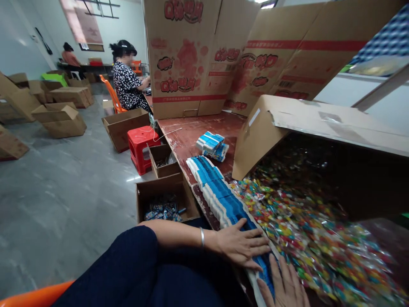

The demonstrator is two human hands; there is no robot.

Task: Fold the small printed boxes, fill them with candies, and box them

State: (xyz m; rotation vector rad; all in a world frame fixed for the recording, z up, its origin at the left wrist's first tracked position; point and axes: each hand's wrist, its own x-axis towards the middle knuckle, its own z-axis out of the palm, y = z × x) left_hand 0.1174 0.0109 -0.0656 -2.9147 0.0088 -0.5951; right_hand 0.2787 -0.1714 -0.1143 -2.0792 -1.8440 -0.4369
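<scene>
Left hand (243, 244): spread flat on card row (220, 192) | Right hand (286, 286): open, row's near end | Done: row aligned | Apparently outstanding: card bundles (211, 142) beyond row; candy packets (287, 221) loose alongside

Open tabletop (194, 124) lies behind 1 small pile (212, 145); a slanted cardboard flap (257, 138) blocks its right.

Worktop (180, 135): reddish-brown, scuffed, edge chipped
Left edge: long row of blue-and-white wrappers (220, 187)
Past the row: small stack (210, 141), blue and white
Right: heaped colourful sweets (297, 230), partly under a carton (258, 136)
Far end: printed cardboard (188, 59), upright
</scene>
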